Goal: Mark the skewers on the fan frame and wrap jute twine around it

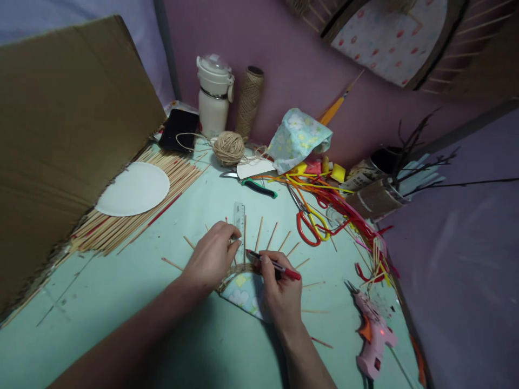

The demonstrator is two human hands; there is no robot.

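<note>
Gripping a red-capped pen (pixel 280 266) in the right hand (pixel 284 292); touching a clear ruler (pixel 239 216) with the left hand (pixel 214 254), cannot tell whether pinching. Find the fabric-faced half-round (pixel 243 293) well in from the right edge of the table (pixel 121 308): probably light, with thin sticks (pixel 259 233) likely to snap, so best held by the brown rim (pixel 244 267).

dim, cool indoor light, soft dark shadow on the green tabletop (pixel 133 292) between the forearms (pixel 154 319), small red glow on the pink glue gun (pixel 375 340), ruler (pixel 239 216) markings too soft to read, wide-angle stretching toward the edges
</note>
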